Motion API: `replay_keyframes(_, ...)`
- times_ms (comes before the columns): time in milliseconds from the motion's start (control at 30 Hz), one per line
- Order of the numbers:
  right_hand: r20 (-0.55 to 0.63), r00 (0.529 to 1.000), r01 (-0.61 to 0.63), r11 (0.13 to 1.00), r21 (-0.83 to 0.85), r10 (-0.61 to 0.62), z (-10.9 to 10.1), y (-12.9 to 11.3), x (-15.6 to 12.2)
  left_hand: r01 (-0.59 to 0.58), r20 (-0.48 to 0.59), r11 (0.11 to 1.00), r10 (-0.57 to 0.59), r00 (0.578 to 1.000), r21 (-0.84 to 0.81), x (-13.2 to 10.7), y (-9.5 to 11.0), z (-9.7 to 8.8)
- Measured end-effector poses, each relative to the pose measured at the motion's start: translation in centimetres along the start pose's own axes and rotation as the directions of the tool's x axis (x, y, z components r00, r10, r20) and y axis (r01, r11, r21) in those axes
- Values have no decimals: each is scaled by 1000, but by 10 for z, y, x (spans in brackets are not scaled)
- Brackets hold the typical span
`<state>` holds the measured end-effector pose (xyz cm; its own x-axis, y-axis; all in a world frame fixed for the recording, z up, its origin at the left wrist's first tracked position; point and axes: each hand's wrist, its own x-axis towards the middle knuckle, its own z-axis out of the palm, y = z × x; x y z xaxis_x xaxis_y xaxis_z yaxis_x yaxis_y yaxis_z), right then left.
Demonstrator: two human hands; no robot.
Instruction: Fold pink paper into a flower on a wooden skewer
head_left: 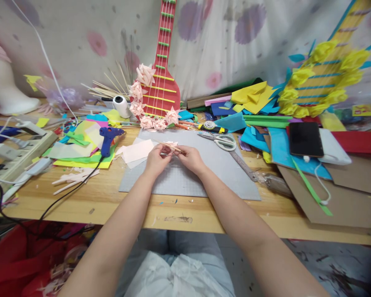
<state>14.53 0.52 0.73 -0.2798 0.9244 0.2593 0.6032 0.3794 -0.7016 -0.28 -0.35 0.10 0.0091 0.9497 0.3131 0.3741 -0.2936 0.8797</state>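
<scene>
Over the grey cutting mat (185,181), my left hand (157,161) and my right hand (190,159) meet with closed fingers. A thin wooden stick (170,146) runs between them, pinched by my right hand. Small pale pink paper lies at the fingertips, mostly hidden, and my left fingers grip it. Left of my hands are flat pink paper sheets (138,151). A pair of scissors (224,142) rests on the mat to the right. Behind stands a red paper lute-like instrument (160,93) with pink paper roses (146,75) along its edge.
A blue glue gun (107,140) stands at left on coloured paper, its black cord crossing the table. Power strips (21,165) line the left edge. A metal ruler (243,166), a phone (306,140) and cardboard (336,202) are at right. A yellow-flowered instrument (318,82) leans behind.
</scene>
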Motion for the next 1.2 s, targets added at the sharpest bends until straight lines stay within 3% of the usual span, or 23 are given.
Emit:
replay_keyframes(333,-40,996,78,995,58,-76,6,11,2,-29,2,1000,29,1000,-7,0,-1,-1)
replay_keyframes(1200,-47,996,71,997,27,-70,6,10,1,-23,-12,1000,23,1000,-21,-2,-2,0)
